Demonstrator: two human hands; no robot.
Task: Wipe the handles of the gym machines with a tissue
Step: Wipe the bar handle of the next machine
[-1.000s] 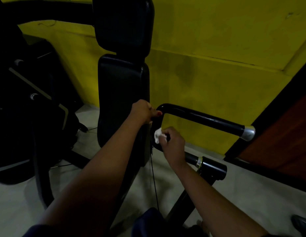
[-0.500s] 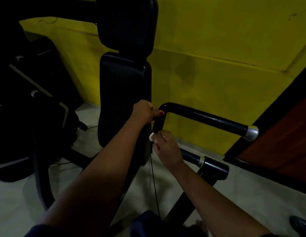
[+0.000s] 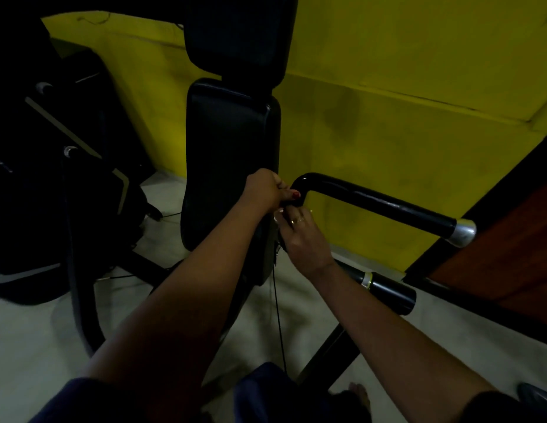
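Item: black bent tubular handle point(image 3: 373, 199) of a gym machine, glossy, fitted with a chrome end cap point(image 3: 463, 232). The long axis of the grip section slopes gently down from a rounded elbow beside the seat to the cap. The cap points off to the person's right, toward a brown door with black frame point(image 3: 510, 239). Below the elbow the tube turns down into a short upright stretch. Left hand point(image 3: 267, 190): closed tight round the tube just under the elbow, with the red-nailed thumb laid across the front. Right hand point(image 3: 302, 236): directly beneath the left and touching it, fingers curled in toward the upright stretch, a gold ring point(image 3: 298, 220) on one finger. White tissue point(image 3: 279, 212): pinched at the right hand's fingertips against the tube. Only a small pale scrap shows and the rest is hidden. Adjoining: a tall black padded backrest point(image 3: 232, 166) just left of both hands, with a black headrest pad point(image 3: 238, 32) above it. A short black grip with a silver collar point(image 3: 388, 291) sits below the right forearm. A thin black cable point(image 3: 278, 315) hangs by the backrest's edge. A dark neighbouring machine point(image 3: 52, 178) stands at far left, a yellow painted wall point(image 3: 388, 87) behind, on a pale floor point(image 3: 37, 346).
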